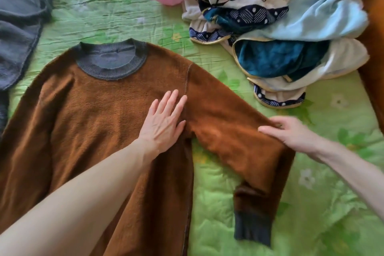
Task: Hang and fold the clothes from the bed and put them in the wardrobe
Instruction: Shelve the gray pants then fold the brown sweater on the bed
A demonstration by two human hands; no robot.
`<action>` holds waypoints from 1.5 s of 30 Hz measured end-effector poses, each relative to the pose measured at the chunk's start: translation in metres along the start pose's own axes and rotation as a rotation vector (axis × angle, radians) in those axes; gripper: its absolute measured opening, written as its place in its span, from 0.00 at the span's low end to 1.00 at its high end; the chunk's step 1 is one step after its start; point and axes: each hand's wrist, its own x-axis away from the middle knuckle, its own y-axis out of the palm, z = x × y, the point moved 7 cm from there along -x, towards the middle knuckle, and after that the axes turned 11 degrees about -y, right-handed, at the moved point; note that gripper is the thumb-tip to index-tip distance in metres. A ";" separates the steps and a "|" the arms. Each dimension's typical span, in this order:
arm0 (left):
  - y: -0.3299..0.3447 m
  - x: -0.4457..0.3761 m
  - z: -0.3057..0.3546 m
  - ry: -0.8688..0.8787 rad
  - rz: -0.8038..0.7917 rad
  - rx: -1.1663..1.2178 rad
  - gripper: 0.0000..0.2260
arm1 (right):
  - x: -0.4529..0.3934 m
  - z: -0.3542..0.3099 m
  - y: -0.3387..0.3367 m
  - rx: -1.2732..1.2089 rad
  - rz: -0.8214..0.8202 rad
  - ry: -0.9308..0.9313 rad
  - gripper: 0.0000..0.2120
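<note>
My left hand (164, 122) presses flat, fingers straight, on the sweater (93, 114); my right hand (291, 131) pinches its sleeve (239, 143).

left hand (164, 119) flat on brown sweater (93, 114) | right hand (291, 131) pinches sleeve (239, 137)

The sweater (99, 114) in the middle of the frame is brown cloth with a fuzzy, matt nap; its collar (112, 68) and cuff (252, 228) are grey ribbed knit. The bedspread (108, 6) is green quilted cloth, crinkled, with a slight sheen. At upper right the blanket (276, 58) is plush teal with shiny gold binding. At upper left lies matt grey knit (18, 27).
</note>
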 end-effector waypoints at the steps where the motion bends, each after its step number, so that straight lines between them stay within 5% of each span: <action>1: 0.000 0.000 0.003 0.043 0.007 -0.027 0.30 | -0.003 -0.006 -0.023 0.033 0.055 -0.029 0.05; 5: 0.007 -0.005 0.011 0.072 -0.011 -0.061 0.30 | -0.018 -0.024 -0.074 0.156 0.195 -0.084 0.08; 11: 0.026 -0.007 0.013 -0.036 -0.152 -0.036 0.38 | -0.006 0.029 -0.045 0.226 -0.140 0.170 0.11; 21: 0.019 -0.013 0.041 -0.021 -0.013 0.031 0.36 | 0.004 0.015 -0.076 -0.024 0.101 -0.091 0.11; 30: 0.025 -0.024 0.112 0.204 -0.061 0.056 0.33 | 0.034 0.065 -0.096 0.307 -0.332 0.250 0.15; 33: 0.027 -0.022 0.125 0.200 -0.054 0.062 0.32 | 0.043 0.089 -0.092 0.221 -0.142 0.182 0.17; 38: 0.015 -0.024 0.154 0.210 0.021 0.171 0.29 | 0.053 0.082 -0.107 0.042 0.296 0.023 0.08; 40: 0.006 -0.031 0.170 0.241 0.024 0.208 0.28 | 0.056 0.074 -0.108 0.135 0.212 -0.001 0.03; 45: 0.007 -0.054 0.206 0.295 -0.096 0.104 0.25 | 0.065 0.103 -0.100 0.526 -0.067 0.161 0.15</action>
